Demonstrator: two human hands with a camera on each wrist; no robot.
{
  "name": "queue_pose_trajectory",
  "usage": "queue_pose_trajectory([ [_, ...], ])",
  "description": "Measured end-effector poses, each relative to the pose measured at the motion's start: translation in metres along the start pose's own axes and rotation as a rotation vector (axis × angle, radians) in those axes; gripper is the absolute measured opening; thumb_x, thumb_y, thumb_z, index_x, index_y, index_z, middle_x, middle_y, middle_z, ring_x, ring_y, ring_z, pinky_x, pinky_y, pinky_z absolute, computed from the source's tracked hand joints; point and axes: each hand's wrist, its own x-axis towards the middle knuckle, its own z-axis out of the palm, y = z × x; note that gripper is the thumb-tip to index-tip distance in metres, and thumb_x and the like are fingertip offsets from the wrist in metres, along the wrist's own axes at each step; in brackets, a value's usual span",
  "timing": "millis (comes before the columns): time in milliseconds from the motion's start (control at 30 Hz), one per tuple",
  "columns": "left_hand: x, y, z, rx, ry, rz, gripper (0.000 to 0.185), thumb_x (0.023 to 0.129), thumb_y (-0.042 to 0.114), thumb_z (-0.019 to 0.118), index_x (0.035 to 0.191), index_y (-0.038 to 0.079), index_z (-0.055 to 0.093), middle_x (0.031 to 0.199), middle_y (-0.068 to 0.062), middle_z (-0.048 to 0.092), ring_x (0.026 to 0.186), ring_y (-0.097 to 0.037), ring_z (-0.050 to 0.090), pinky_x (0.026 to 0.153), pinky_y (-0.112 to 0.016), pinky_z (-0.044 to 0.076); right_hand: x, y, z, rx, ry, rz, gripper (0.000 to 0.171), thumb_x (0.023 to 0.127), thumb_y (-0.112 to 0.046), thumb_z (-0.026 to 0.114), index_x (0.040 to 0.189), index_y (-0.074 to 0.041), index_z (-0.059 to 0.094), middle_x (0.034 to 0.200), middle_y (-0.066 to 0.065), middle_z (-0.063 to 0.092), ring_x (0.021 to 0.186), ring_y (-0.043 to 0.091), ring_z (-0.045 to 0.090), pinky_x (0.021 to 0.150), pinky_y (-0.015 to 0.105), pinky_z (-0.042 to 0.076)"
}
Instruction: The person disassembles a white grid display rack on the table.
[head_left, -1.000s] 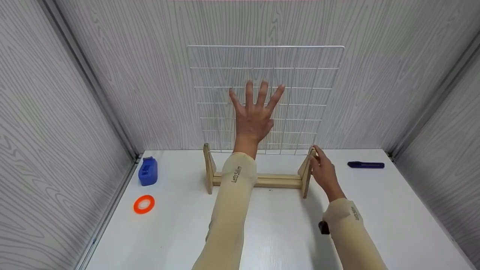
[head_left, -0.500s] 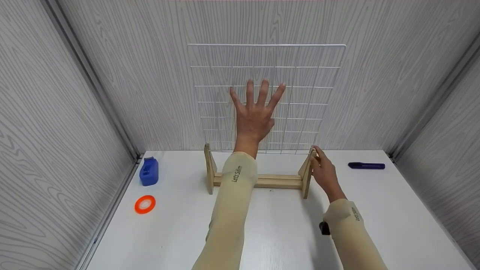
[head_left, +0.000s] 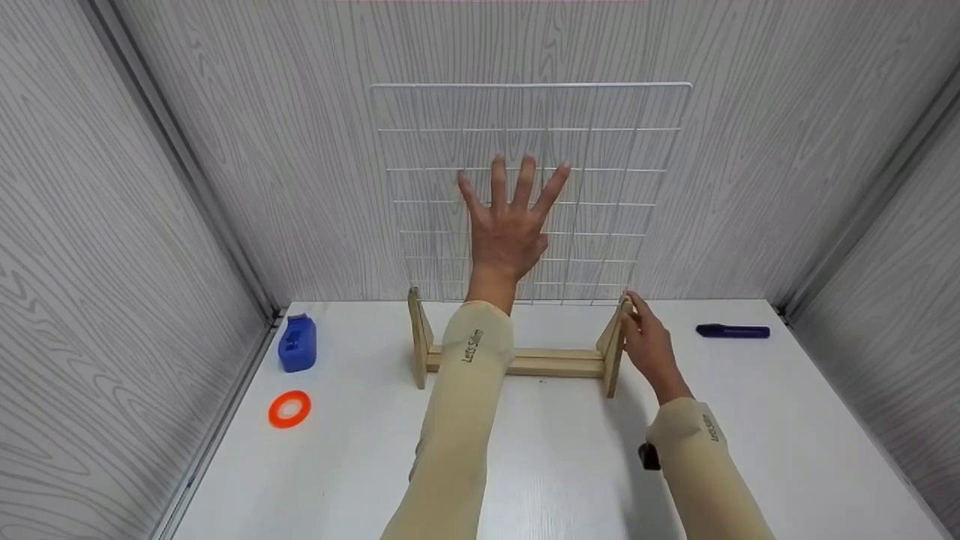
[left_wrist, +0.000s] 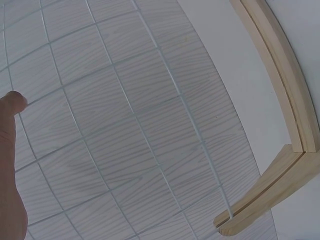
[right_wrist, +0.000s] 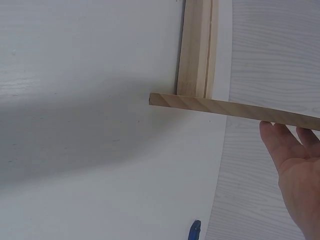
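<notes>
Counter (head_left: 787,450): white top, bearing everything listed below; grey wood-grain walls close it in on three sides.

Right hand (head_left: 651,346): near right, sleeved forearm leading in from the lower edge. Fingers lie curled against the right end upright of the wooden stand, thumb side toward the top of the upright; judged to be steadying the stand so it does not slide. The right wrist view shows the fingers (right_wrist: 285,142) touching the underside of that upright's edge.

Wooden stand (head_left: 517,361): mid-counter, two low rails running left to right between two upright end pieces. The left wrist view shows a slot in the end piece (left_wrist: 260,200), judged to be there to take the panel's lower edge.

Orange tape roll (head_left: 289,409): flat on the counter at the left, well apart from the stand.

Blue dispenser (head_left: 297,343): behind the roll, near the left wall.

Dark marker (head_left: 732,331): lying level at the right, apart from the right hand.

Left hand (head_left: 510,225): raised beyond the stand, fingers spread flat, palm pressed to the wire grid panel; judged to be holding it upright.

Wire grid panel (head_left: 615,150): white, upright behind the stand, lower edge at the end pieces, just before the back wall.
</notes>
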Motion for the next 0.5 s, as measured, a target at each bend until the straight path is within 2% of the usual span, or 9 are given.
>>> queue_pose_trajectory([
  [367,0.008,-0.005,0.001,-0.001,-0.031,-0.001,0.100,0.077,0.056,0.079,0.159,0.045,0.022,0.156,-0.004,0.040,0.146,-0.037,0.037,0.109,-0.078,0.029,0.003,-0.002,0.001,0.002,-0.003,0.011,0.056,0.111,-0.024,0.037,0.163,-0.015,0.020,0.158,0.025,0.040,0.137,0.043,0.051,0.100,0.053,0.054],
  [500,0.014,-0.008,0.001,0.007,-0.037,-0.005,0.099,0.079,0.052,0.078,0.159,0.045,0.020,0.156,-0.004,0.039,0.146,-0.036,0.037,0.109,-0.078,0.029,0.003,-0.004,0.001,-0.007,-0.007,0.020,0.056,0.111,-0.026,0.036,0.163,-0.017,0.020,0.158,0.024,0.040,0.137,0.042,0.051,0.101,0.052,0.054],
])
